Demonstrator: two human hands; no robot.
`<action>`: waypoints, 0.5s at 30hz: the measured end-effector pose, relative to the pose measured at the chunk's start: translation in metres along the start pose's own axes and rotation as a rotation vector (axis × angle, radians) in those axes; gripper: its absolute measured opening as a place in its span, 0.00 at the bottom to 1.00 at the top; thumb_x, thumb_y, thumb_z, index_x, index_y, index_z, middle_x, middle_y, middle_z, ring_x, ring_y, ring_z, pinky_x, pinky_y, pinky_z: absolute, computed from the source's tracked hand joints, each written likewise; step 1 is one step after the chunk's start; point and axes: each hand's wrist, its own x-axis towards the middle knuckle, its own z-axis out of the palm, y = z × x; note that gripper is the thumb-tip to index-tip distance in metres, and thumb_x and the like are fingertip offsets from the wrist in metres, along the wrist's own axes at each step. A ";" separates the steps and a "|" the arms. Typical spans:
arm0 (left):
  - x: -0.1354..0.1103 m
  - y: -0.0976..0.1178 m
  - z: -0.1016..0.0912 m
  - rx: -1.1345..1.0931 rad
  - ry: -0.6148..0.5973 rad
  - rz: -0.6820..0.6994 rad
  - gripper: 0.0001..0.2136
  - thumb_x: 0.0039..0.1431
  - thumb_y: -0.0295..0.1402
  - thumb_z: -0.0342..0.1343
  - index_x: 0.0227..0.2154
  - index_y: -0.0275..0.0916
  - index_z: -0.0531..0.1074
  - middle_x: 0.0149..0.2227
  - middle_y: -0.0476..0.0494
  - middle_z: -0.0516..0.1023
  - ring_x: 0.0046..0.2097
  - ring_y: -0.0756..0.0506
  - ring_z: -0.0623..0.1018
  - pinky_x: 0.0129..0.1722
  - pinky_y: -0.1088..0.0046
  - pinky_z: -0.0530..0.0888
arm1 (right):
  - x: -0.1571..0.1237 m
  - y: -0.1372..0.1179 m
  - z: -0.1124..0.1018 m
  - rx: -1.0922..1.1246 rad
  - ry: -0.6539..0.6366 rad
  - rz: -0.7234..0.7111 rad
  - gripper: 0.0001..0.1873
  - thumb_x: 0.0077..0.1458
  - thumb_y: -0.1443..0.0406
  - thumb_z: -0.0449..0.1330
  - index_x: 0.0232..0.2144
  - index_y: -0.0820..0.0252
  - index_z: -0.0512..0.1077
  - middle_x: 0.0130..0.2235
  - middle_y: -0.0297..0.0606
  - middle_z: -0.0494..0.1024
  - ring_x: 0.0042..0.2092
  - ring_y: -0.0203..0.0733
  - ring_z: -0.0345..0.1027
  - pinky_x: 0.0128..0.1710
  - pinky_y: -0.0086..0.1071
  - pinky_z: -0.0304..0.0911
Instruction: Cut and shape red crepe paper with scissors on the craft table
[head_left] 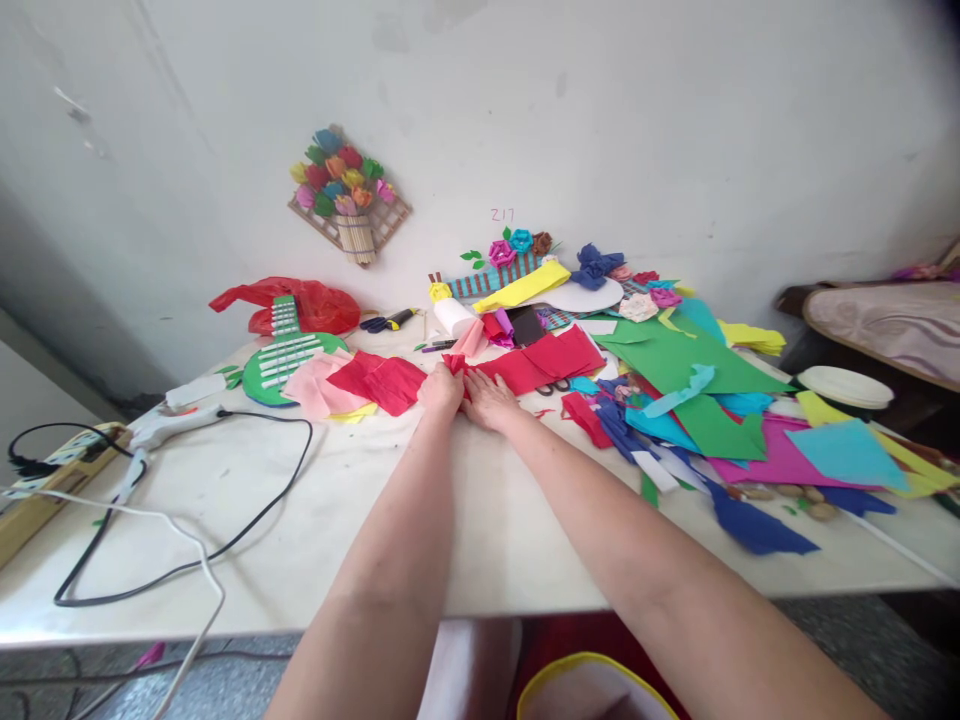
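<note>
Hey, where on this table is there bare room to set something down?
The table is bare along its near edge, from the black cable across to below the right hand. Inside the cable's loop is bare too. The coloured paper pile crowds the right side; red paper fills the strip behind the left hand.

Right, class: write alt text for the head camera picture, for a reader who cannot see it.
A person's left hand and right hand meet on a piece of red crepe paper on a white table. Red sheets lie beside them, a green paper guitar and glue gun further left, loose coloured paper to the right.
</note>
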 end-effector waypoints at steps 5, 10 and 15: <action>0.002 -0.001 0.000 0.005 -0.021 0.016 0.18 0.52 0.46 0.47 0.40 0.38 0.65 0.42 0.34 0.73 0.45 0.38 0.73 0.40 0.63 0.68 | -0.001 0.000 -0.001 0.015 0.012 -0.005 0.33 0.57 0.55 0.35 0.60 0.68 0.43 0.63 0.42 0.42 0.63 0.42 0.32 0.59 0.44 0.29; 0.002 -0.001 -0.002 0.018 -0.040 0.002 0.18 0.52 0.44 0.48 0.41 0.38 0.65 0.43 0.34 0.73 0.45 0.39 0.73 0.39 0.65 0.68 | 0.000 0.002 0.001 0.016 0.024 -0.016 0.33 0.57 0.55 0.35 0.60 0.68 0.44 0.63 0.42 0.43 0.63 0.42 0.32 0.59 0.44 0.29; 0.002 -0.001 -0.004 0.021 -0.055 0.015 0.21 0.50 0.48 0.48 0.40 0.38 0.67 0.44 0.34 0.73 0.45 0.39 0.72 0.39 0.66 0.68 | 0.001 0.002 0.004 0.021 0.035 -0.025 0.33 0.56 0.55 0.36 0.60 0.69 0.45 0.63 0.43 0.43 0.63 0.43 0.32 0.59 0.44 0.29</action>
